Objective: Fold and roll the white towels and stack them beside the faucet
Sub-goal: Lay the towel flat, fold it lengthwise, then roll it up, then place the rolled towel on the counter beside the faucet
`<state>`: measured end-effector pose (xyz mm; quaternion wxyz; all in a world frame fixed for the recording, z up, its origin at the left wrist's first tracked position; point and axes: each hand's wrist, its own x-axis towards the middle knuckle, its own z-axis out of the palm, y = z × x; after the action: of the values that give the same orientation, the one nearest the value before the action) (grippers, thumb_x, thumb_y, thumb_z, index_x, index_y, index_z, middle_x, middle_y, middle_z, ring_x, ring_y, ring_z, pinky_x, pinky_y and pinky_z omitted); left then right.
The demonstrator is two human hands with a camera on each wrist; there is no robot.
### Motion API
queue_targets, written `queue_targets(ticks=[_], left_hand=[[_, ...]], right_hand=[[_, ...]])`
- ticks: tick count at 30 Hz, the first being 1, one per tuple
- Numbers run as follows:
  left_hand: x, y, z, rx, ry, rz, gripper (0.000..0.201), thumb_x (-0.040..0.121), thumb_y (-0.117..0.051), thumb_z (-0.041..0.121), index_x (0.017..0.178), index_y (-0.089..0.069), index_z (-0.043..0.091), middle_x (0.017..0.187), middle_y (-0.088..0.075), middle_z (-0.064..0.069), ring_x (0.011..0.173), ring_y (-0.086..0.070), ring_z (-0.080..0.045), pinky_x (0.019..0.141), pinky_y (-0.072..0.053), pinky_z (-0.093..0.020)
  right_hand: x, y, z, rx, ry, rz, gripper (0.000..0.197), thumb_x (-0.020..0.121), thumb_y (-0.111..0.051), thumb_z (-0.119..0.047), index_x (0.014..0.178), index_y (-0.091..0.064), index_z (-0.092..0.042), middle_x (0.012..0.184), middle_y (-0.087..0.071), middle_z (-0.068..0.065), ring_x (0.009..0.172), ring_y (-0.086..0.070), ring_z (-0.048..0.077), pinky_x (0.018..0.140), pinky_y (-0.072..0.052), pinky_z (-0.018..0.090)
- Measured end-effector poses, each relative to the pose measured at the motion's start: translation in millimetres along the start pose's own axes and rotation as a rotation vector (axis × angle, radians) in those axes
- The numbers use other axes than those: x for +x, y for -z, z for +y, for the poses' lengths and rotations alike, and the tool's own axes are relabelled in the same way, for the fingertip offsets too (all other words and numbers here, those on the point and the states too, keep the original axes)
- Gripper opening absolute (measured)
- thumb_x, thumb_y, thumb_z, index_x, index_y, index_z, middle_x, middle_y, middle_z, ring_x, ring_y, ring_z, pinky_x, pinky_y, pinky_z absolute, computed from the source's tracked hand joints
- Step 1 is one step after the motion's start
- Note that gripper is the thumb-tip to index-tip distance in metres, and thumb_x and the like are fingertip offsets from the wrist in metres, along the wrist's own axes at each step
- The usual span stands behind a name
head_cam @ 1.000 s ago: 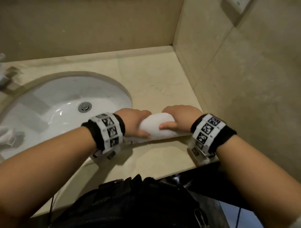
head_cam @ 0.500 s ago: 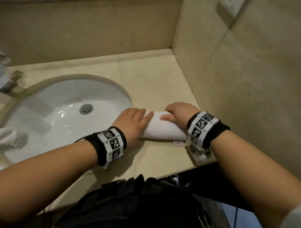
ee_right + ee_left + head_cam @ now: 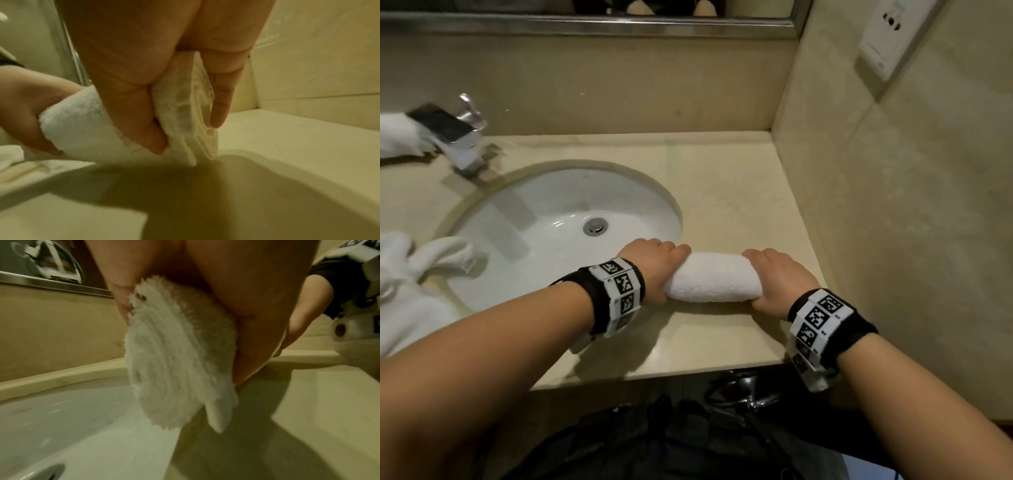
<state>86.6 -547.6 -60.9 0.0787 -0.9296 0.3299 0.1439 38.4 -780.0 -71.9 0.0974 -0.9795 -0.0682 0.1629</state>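
Fluffy white rolled towel, cylinder-shaped, over smooth beige counter; left hand and right hand grip its ends.

The white rolled terry-cloth towel has a fluffy, looped pile. The beige stone tabletop is smooth with a dull sheen. The white oval ceramic sink basin is glossy. The chrome metal faucet is polished and reflective.

Dim, warm yellowish light throughout; soft shadows fall toward the lower frame on the beige stone worktop. Wrist views blur; edges bend.
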Motion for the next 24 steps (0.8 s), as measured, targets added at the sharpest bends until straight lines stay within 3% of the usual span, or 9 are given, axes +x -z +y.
queue_targets(ticks=[7, 11, 17, 24], left_hand=[[-70, 8, -52, -0.043, 0.110, 0.033, 0.068, 0.066, -0.063, 0.037, 0.124, -0.031, 0.027, 0.106, -0.058, 0.000, 0.092, -0.057, -0.023, 0.069, -0.043, -0.030], [-92, 29, -104, -0.028, 0.158, 0.095, 0.068, 0.066, -0.063, 0.035, 0.126, -0.033, 0.027, 0.112, -0.058, 0.000, 0.098, -0.058, -0.026, 0.076, -0.046, -0.033], [-146, 37, -239, 0.024, 0.259, 0.107, 0.061, 0.064, -0.063, 0.032, 0.120, -0.040, 0.026, 0.106, -0.059, 0.000, 0.093, -0.060, -0.026, 0.075, -0.050, -0.033], [-222, 5, -410, 0.034, 0.435, 0.048, 0.059, 0.065, -0.064, 0.032, 0.119, -0.041, 0.026, 0.110, -0.059, 0.000, 0.099, -0.059, -0.025, 0.081, -0.046, -0.034]], right_hand=[[9, 19, -70, -0.028, 0.174, 0.046, 0.060, 0.067, -0.063, -0.029, 0.123, -0.041, -0.025, 0.108, -0.054, 0.005, 0.097, -0.054, 0.028, 0.074, -0.044, 0.032], [33, 46, -123, -0.061, 0.196, 0.108, 0.064, 0.068, -0.065, -0.030, 0.127, -0.039, -0.025, 0.111, -0.055, 0.005, 0.098, -0.054, 0.028, 0.074, -0.045, 0.032], [112, 61, -259, -0.052, 0.289, 0.153, 0.042, 0.067, -0.064, -0.031, 0.105, -0.049, -0.024, 0.099, -0.060, 0.003, 0.087, -0.057, 0.026, 0.062, -0.042, 0.029], [220, 36, -439, 0.010, 0.431, 0.117, 0.050, 0.069, -0.063, -0.031, 0.114, -0.045, -0.023, 0.107, -0.057, 0.006, 0.093, -0.056, 0.029, 0.067, -0.045, 0.032]])
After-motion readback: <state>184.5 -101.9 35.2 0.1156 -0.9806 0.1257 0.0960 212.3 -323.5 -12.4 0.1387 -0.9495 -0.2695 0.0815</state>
